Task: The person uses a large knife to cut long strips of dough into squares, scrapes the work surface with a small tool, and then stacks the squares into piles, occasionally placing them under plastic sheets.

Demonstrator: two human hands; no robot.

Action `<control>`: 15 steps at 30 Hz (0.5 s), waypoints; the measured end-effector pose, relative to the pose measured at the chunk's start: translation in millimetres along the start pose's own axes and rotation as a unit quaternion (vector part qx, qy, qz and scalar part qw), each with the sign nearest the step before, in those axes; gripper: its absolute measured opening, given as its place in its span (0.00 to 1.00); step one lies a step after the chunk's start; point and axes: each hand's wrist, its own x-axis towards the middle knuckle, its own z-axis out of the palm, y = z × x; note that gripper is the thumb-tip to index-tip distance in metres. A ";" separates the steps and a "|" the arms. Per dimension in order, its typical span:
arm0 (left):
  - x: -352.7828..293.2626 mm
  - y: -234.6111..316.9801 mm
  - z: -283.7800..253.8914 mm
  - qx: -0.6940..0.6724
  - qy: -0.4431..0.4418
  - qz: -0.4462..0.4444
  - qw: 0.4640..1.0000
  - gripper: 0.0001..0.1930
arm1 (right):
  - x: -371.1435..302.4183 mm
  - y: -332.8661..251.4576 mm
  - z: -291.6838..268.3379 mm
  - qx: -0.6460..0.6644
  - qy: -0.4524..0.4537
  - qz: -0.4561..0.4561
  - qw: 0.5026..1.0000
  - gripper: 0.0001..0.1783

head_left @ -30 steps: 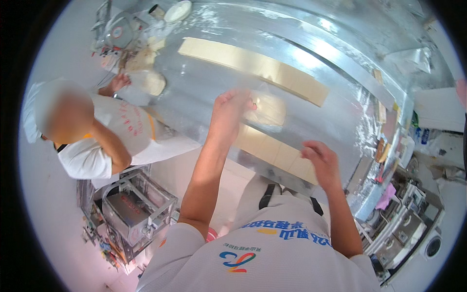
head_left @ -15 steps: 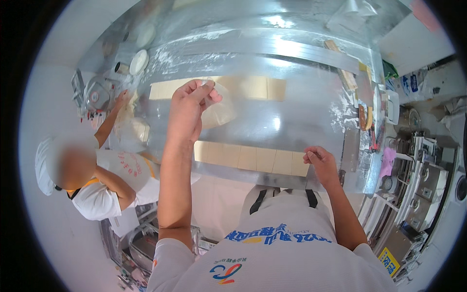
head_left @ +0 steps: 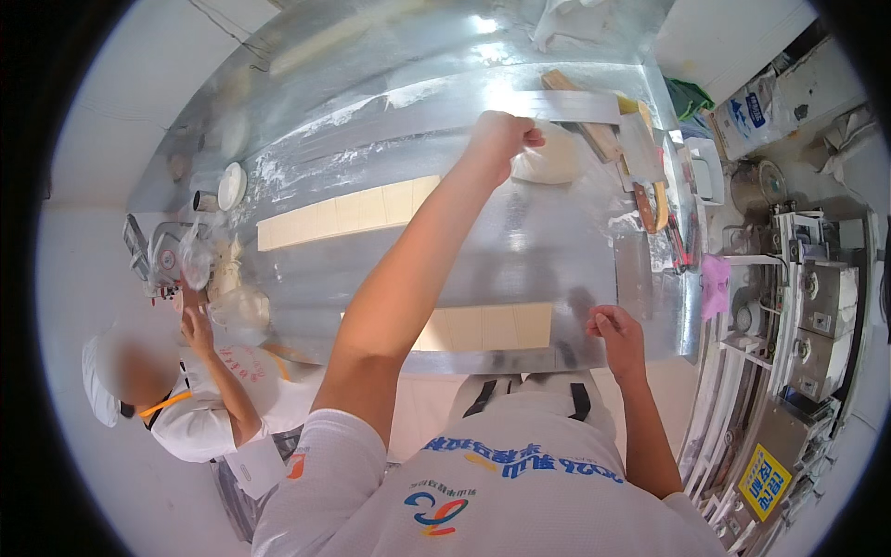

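Note:
My left hand (head_left: 509,144) is stretched out over the far right part of the metal table. Its closed fingers grip the top of a thin clear plastic bag (head_left: 548,160), which looks pale inside; the contents cannot be made out. Near the front edge of the table, my right hand (head_left: 618,336) has its fingers curled in and nothing showing between them. Left of it lies a near row of pale, flat dough pieces (head_left: 487,328), partly hidden by my left forearm. A second row of dough pieces (head_left: 345,213) lies farther back, beyond that forearm.
A long metal strip (head_left: 580,107), wooden blocks (head_left: 601,142), a scraper (head_left: 640,153) and wooden-handled tools (head_left: 648,206) lie at the right. On the left, a co-worker's hand (head_left: 197,330) is by plastic bags (head_left: 239,311), a scale (head_left: 167,251) and a white dish (head_left: 232,187).
My left hand has carried the plastic bag to the right and farther away, from the far dough row toward the tools. My right hand stays near the front edge. The co-worker's arm has drawn back.

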 end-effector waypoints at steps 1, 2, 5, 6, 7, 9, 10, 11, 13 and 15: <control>13.3 -2.0 12.9 0.026 -0.011 0.018 0.999 0.07 | 0.4 3.4 -6.5 0.007 0.006 0.004 1.000 0.11; 21.7 -7.1 21.0 0.053 -0.018 0.032 0.998 0.07 | -0.4 5.3 -10.7 0.013 0.009 0.002 1.000 0.11; 32.5 -8.2 33.2 0.161 -0.026 0.054 0.985 0.12 | 4.6 13.5 -20.3 0.029 0.013 0.003 0.999 0.11; 27.2 -4.7 34.9 0.218 -0.011 0.053 0.974 0.13 | 7.9 19.3 -22.1 0.032 0.011 0.003 0.999 0.12; 19.6 -3.2 33.1 0.273 0.006 0.053 0.960 0.15 | 10.3 24.7 -23.6 0.033 0.006 0.002 0.999 0.12; 1.7 -16.4 18.5 0.283 0.048 0.078 0.955 0.16 | 20.6 36.6 -25.5 0.016 0.001 0.021 1.000 0.12; -9.9 -31.0 -0.8 0.282 0.053 0.094 0.953 0.15 | 25.2 39.2 -24.4 0.008 -0.009 0.030 0.999 0.12; -23.0 -54.1 -20.7 0.296 0.074 0.105 0.947 0.14 | 28.7 37.4 -22.6 -0.012 -0.017 0.027 0.999 0.12; -59.5 -112.8 -71.7 0.307 0.106 0.088 0.942 0.10 | 38.1 27.1 -16.2 -0.052 -0.042 0.015 0.998 0.12; -109.9 -153.8 -110.2 0.280 0.104 0.041 0.954 0.08 | 54.5 17.7 -11.5 -0.067 -0.061 -0.008 0.996 0.11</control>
